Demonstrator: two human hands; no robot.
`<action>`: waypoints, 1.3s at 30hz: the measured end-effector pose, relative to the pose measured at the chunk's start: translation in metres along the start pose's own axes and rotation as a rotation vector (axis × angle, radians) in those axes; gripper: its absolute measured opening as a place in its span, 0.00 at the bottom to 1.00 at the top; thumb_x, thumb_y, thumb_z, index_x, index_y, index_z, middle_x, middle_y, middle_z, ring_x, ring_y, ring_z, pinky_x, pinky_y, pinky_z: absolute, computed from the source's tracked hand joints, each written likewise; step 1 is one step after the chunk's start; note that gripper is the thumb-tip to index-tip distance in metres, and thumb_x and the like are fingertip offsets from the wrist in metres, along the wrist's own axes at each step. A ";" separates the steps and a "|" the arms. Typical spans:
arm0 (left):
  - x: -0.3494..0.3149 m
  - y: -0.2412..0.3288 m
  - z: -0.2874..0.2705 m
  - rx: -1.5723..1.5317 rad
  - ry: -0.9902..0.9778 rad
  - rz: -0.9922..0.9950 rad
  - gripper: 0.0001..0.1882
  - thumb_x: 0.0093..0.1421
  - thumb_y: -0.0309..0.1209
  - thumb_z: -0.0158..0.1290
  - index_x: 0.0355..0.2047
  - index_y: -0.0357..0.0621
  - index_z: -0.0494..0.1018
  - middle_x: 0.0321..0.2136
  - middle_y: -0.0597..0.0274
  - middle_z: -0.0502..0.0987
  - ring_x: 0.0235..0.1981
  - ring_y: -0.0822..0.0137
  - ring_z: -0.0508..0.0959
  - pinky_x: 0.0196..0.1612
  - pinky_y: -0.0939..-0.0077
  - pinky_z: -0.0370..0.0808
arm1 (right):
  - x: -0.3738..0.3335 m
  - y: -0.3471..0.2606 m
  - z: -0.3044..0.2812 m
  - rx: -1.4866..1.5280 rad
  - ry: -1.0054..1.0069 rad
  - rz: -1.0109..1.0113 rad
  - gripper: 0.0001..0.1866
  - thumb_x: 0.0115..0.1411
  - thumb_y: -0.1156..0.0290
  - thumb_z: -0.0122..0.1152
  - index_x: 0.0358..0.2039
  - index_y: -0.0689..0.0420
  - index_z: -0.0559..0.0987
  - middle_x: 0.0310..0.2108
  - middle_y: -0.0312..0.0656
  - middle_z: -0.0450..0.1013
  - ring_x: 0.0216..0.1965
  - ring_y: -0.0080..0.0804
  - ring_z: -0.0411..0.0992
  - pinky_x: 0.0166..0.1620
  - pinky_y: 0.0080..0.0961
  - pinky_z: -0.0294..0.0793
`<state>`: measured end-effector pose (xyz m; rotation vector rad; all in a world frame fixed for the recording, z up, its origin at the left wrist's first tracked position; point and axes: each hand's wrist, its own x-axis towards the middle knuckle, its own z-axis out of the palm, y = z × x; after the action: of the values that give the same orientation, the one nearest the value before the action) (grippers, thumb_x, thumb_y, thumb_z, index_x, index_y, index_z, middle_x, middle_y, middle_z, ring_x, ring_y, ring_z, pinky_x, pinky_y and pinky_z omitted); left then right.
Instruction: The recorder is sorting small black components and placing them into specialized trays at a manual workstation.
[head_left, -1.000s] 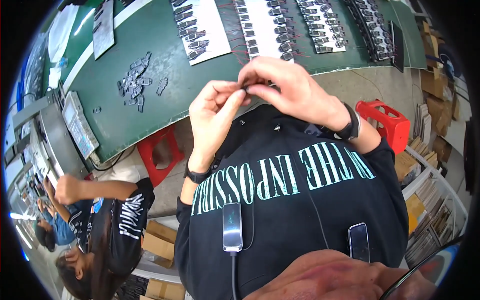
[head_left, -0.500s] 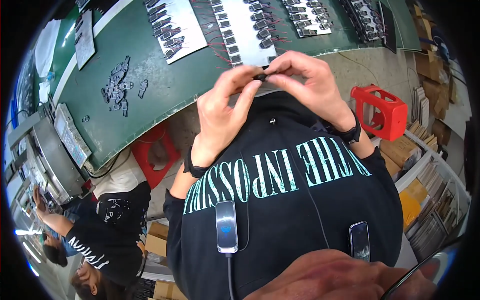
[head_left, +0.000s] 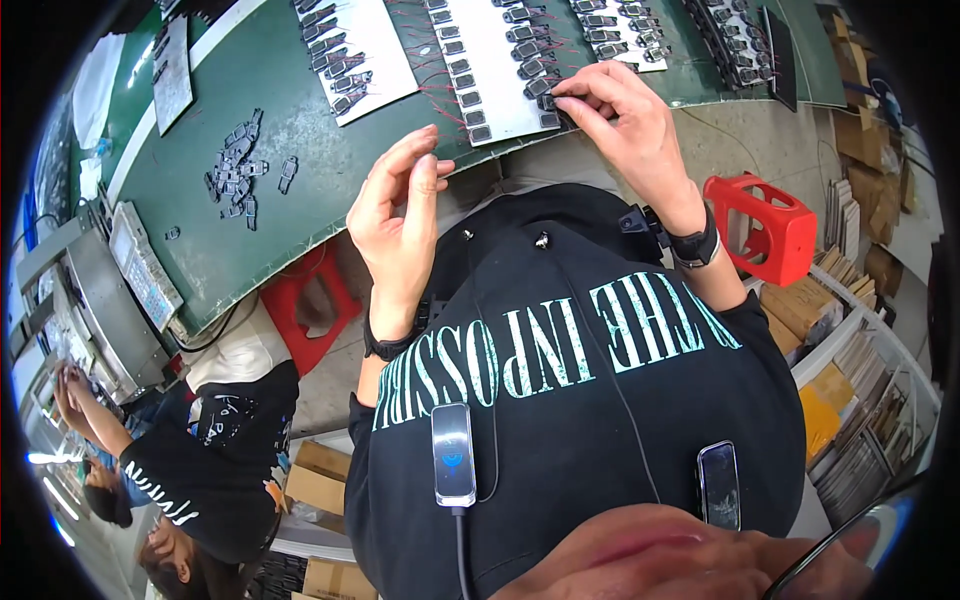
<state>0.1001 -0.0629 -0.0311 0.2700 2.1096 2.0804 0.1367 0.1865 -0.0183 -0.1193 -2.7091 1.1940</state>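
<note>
My right hand (head_left: 625,130) pinches a small dark component (head_left: 549,102) with thin red wires and holds it at the near edge of a white sheet (head_left: 478,50) lined with rows of similar parts. Apart from it, my left hand (head_left: 393,205) hovers over the front edge of the green table (head_left: 300,120), fingers loosely curled and apart, with nothing in them. A black band sits on each wrist.
More white sheets of wired parts (head_left: 350,55) lie along the table. A loose pile of small grey parts (head_left: 235,165) lies to the left. A red stool (head_left: 305,315) and a red crate (head_left: 770,225) stand on the floor. Another person (head_left: 200,450) works at the lower left by a grey machine (head_left: 120,290).
My two hands were together on the small part in front of my chest. They have separated: the right carried the part out to the white sheet, the left let go and stayed behind.
</note>
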 end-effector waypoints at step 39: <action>0.019 -0.007 0.001 0.705 0.074 0.745 0.16 0.56 0.19 0.58 0.45 0.44 0.80 0.45 0.61 0.82 0.53 0.60 0.79 0.66 0.51 0.62 | -0.023 0.020 0.019 -0.270 0.146 -0.519 0.18 0.47 0.83 0.71 0.41 0.56 0.84 0.40 0.38 0.79 0.41 0.38 0.74 0.46 0.32 0.75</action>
<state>0.0814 -0.0572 -0.0383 1.2391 3.0448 1.4884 0.1560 0.1833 -0.0487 0.4194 -2.5259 0.6445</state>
